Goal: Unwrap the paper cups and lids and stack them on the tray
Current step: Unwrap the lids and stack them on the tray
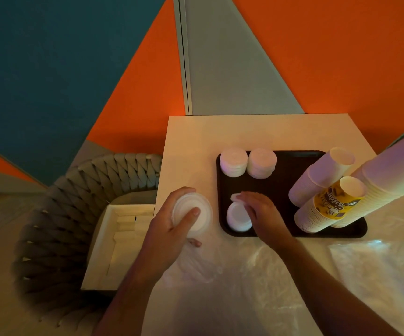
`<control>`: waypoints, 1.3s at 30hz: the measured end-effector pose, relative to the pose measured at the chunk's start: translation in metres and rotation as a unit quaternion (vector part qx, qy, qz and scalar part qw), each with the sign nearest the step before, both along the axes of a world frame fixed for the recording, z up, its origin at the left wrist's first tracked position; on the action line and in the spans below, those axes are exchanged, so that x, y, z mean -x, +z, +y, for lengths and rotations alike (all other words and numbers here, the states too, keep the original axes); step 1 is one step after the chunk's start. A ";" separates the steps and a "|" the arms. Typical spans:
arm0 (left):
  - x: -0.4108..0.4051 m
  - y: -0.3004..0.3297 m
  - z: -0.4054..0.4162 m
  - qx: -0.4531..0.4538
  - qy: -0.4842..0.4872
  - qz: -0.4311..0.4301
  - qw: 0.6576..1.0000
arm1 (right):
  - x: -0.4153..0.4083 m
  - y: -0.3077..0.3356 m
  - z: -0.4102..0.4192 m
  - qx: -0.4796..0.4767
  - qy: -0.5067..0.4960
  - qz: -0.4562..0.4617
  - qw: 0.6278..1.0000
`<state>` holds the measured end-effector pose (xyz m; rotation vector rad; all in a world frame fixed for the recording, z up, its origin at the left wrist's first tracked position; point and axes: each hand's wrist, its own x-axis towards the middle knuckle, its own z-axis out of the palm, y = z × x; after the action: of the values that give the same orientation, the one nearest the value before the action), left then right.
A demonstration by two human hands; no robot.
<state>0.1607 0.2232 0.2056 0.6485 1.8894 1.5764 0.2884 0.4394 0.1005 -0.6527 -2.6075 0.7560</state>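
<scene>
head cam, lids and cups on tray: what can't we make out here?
- Right hand covers part of the near lid stack; its grip is unclear.
- Lid count in the left hand: stack blurred, fingers across it.
- Tallest cup stack is cut off by the right edge.
- Yellow cup print is too blurred to read fully.
- Box contents are too dim to tell.

White lids (233,162) on a seemingly black tray (278,190); yellow printed cup (337,202).
</scene>
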 end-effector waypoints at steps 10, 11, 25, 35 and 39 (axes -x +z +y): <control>0.001 -0.001 0.001 0.011 -0.001 0.009 1.000 | -0.009 -0.011 -0.015 -0.028 -0.021 -0.212 0.977; 0.000 -0.001 0.001 0.014 -0.002 0.013 1.000 | -0.010 -0.010 -0.015 -0.029 -0.022 -0.216 0.976; -0.009 0.007 0.005 0.038 -0.050 0.085 0.994 | 0.014 0.094 -0.042 0.468 0.015 0.117 0.876; -0.017 0.013 0.006 0.035 -0.037 0.043 0.998 | 0.021 0.100 -0.044 0.350 0.043 0.107 0.930; -0.017 0.015 0.006 0.036 -0.023 0.061 0.997 | 0.019 0.099 -0.046 0.409 0.004 0.135 0.903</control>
<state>0.1778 0.2296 0.2204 0.7677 1.9952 1.4627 0.2694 0.3933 0.1996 -0.6722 -1.9676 1.8266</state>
